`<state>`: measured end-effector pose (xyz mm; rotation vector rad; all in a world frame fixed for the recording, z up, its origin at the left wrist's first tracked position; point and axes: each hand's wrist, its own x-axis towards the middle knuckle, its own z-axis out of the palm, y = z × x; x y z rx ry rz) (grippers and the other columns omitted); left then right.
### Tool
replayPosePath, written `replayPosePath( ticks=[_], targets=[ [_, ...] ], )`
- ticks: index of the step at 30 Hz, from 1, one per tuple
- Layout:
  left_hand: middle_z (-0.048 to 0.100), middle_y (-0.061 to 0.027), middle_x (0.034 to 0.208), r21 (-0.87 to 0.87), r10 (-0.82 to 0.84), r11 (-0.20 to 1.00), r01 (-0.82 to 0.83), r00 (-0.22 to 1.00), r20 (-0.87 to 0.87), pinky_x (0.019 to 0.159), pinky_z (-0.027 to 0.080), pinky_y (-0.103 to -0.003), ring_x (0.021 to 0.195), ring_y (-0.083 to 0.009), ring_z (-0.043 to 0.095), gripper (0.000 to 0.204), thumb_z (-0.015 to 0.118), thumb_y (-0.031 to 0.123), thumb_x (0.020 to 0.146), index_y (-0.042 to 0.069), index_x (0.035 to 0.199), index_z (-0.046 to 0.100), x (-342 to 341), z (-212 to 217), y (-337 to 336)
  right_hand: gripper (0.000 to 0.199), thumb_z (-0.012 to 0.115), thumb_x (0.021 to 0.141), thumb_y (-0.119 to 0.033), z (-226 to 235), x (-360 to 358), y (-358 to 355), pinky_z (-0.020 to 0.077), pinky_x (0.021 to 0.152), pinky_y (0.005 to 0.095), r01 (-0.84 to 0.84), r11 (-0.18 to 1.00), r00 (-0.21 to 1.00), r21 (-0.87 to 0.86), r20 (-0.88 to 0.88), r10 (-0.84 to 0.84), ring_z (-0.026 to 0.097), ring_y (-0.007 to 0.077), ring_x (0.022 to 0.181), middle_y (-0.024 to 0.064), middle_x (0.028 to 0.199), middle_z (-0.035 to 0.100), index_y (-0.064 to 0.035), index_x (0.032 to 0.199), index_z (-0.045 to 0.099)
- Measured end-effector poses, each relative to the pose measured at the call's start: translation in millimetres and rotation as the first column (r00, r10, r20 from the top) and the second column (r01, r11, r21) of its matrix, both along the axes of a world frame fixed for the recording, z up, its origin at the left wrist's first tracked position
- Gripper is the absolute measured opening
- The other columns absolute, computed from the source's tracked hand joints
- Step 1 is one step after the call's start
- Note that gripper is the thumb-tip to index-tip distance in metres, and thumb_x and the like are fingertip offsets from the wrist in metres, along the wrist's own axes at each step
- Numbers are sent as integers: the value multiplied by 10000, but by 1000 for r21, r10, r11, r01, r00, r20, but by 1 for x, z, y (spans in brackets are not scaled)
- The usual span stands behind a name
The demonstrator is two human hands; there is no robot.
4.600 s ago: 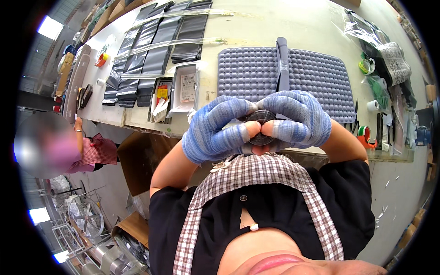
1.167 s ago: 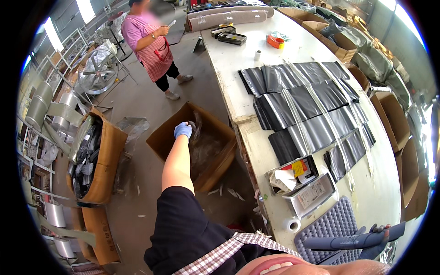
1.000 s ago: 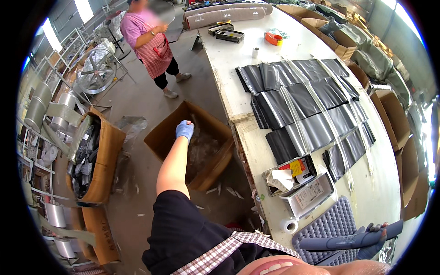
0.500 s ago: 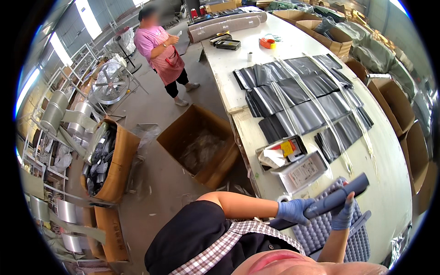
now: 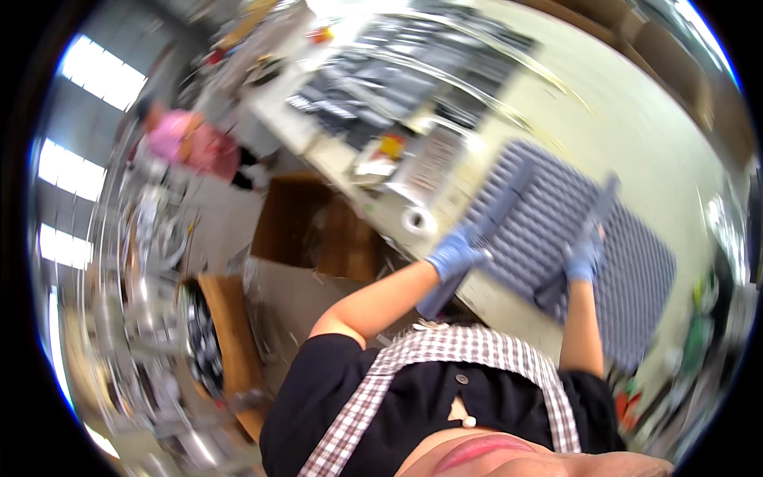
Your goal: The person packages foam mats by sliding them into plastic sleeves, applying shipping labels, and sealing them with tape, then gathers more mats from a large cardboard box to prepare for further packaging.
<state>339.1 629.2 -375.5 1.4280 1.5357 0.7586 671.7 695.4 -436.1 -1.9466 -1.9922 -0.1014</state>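
Observation:
A grey mat (image 5: pixel 644 262) with a bumpy, egg-crate-like surface lies on the near part of the white table. My left hand (image 5: pixel 461 250), in a blue glove, closes around a long, smooth, dark grey strip (image 5: pixel 509 199) by the mat's left side; the strip's lower end hangs past the table edge. Over the middle of the mat, my right hand (image 5: pixel 584 254), also gloved in blue, grips another dark grey strip (image 5: pixel 607 197). Motion smears the fingers somewhat. Whether the strips are joined to the mat, I cannot tell.
Dark plastic-looking sheets (image 5: pixel 429 63) lie farther up the table (image 5: pixel 588 119), with clear strips across them. Left of the mat are a grey tray (image 5: pixel 429 163) and a white roll (image 5: pixel 417 220). Cardboard boxes (image 5: pixel 298 222) stand on the floor; a person in pink (image 5: pixel 195 147) is beyond.
My hands have moved apart from the dark grey roll they held together. The bumpy mat now lies spread wider on the table. The head view has turned and shifted.

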Motion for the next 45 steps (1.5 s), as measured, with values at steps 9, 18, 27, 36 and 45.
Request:
replayPosePath(
  ticks=[9, 18, 27, 36, 45],
  targets=[
    [407, -260, 1457, -97, -40, 995, -15, 844, -535, 1163, 303, -404, 1389, -381, 368, 660, 826, 467, 683, 56, 1179, 680, 68, -5, 53, 733, 771, 653, -192, 62, 101, -125, 519, 737, 284, -231, 960, -99, -158, -978, -185, 597, 153, 861, 44, 1037, 600, -11, 1314, 512],
    [439, -291, 1409, -219, -178, 976, 8, 615, -768, 1127, 339, -451, 1344, -415, 410, 911, 735, 691, 668, 127, 1365, 578, 48, -25, 109, 764, 744, 641, -115, 60, 177, -244, 525, 802, 298, 14, 935, 55, -353, -934, -353, 570, 135, 923, 31, 1073, 580, -70, 1349, 460],
    [596, -150, 1048, -386, -166, 923, 7, 909, -382, 889, 475, -366, 997, -277, 574, 569, 800, 442, 701, 114, 1142, 654, 40, -19, 112, 804, 726, 610, -84, 46, 169, -236, 501, 886, 322, 2, 939, 288, -345, -899, -331, 568, 157, 994, 51, 1115, 583, -46, 1358, 436],
    [585, -34, 770, -85, -12, 790, 607, 154, 988, 503, 552, -334, 565, -124, 579, 444, 683, 341, 882, 114, 1200, 471, 86, 224, 60, 986, 748, 535, -144, 86, 175, -214, 415, 1016, 334, -179, 966, -129, -185, -969, -209, 519, 179, 1170, 50, 1293, 548, -70, 1457, 407],
    [625, -86, 913, 439, -567, 720, 537, 91, 818, 640, 582, -333, 698, -179, 639, 432, 682, 349, 893, 73, 1184, 521, 172, 418, 65, 1069, 895, 546, -285, 133, 183, -176, 385, 1090, 499, -459, 853, -452, 247, -892, 16, 516, 350, 1289, 195, 1401, 516, -39, 1465, 410]
  ],
)
